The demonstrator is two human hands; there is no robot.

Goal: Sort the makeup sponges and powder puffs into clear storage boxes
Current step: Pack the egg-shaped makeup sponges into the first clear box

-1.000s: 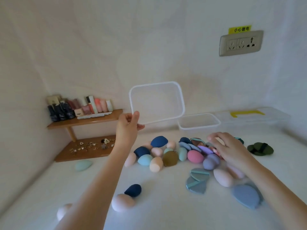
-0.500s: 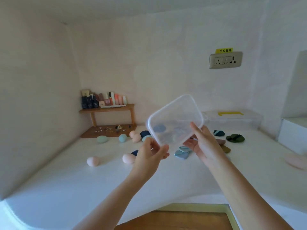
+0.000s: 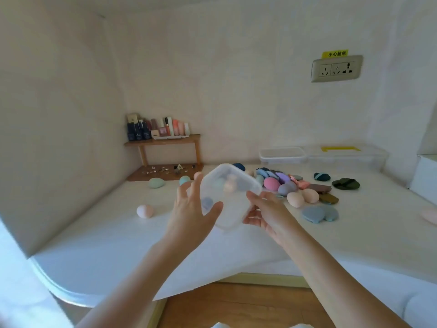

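Observation:
A clear plastic lid (image 3: 233, 204) hangs tilted above the white table, held between both hands. My left hand (image 3: 192, 210) grips its left side, thumb across the front. On its right edge, my right hand (image 3: 266, 214) holds it from below. Behind the lid lies a pile of several egg-shaped sponges and flat puffs (image 3: 281, 183). Two peach sponges (image 3: 295, 199) and blue puffs (image 3: 315, 214) lie to the right, dark green puffs (image 3: 345, 184) farther back. Loose sponges lie at the left: a mint one (image 3: 156, 183) and a pink one (image 3: 145, 211). An open clear box (image 3: 282, 156) stands at the wall.
A larger clear box with a yellow label (image 3: 350, 154) stands beside the open one. In the left corner, a small wooden shelf (image 3: 163, 139) carries cosmetics, with jewelry below. A white box (image 3: 424, 183) stands at the right. The table's front edge (image 3: 236, 271) is near me.
The view has pulled back from the table. The lid came down from upright near the wall and tilted. My right hand left the sponge pile and took hold of the lid.

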